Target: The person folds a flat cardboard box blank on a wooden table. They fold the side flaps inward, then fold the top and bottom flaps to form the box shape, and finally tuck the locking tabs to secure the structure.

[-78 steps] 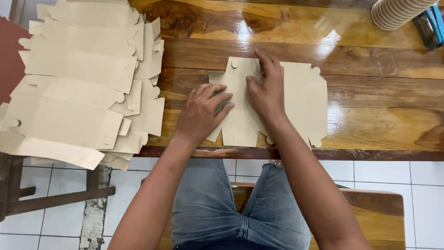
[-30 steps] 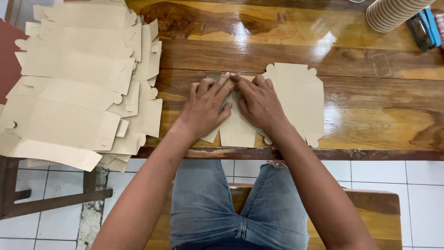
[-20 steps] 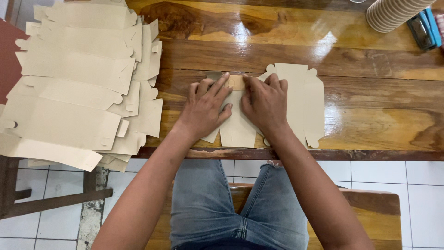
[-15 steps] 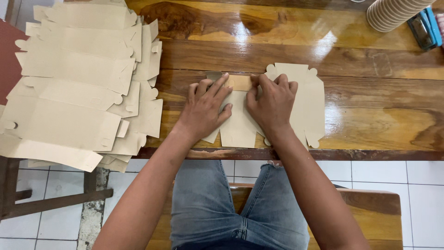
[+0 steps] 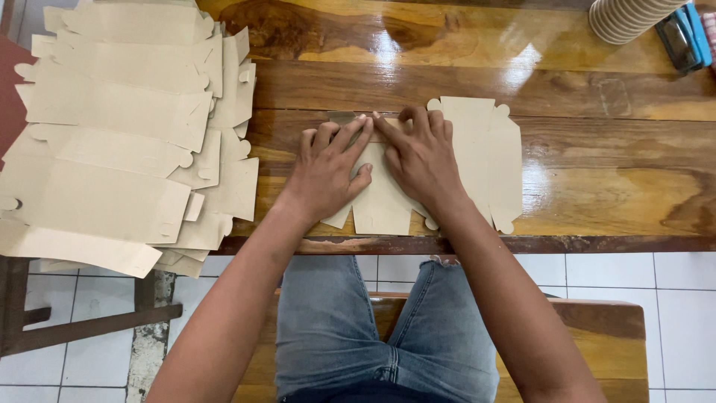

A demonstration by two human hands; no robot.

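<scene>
The left hand (image 5: 327, 170) lies flat, palm down, fingers spread and stretched toward the far side, pressing on the left part of a flat tan cardboard box blank (image 5: 488, 160) that rests on the wooden table (image 5: 611, 172) close to its near edge. The right hand (image 5: 422, 157) lies just beside it, also palm down on the blank, its fingers bent a little and angled toward the left hand so that the fingertips of both nearly meet at the far edge of the card. Neither hand grips anything; both only bear down on the sheet. Beneath the palms the blank shows as a folded part whose lower flaps stick out below the wrists toward the near edge, while a wider panel with rounded tabs lies bare to the right of the right hand. On the left end of the table, well apart from the hands, sits a tall loose stack of flat blanks (image 5: 112, 127) that overhangs the near edge. At the far right corner stands a stack of paper cups (image 5: 626, 16) with a blue tool (image 5: 685, 37) just beside it
</scene>
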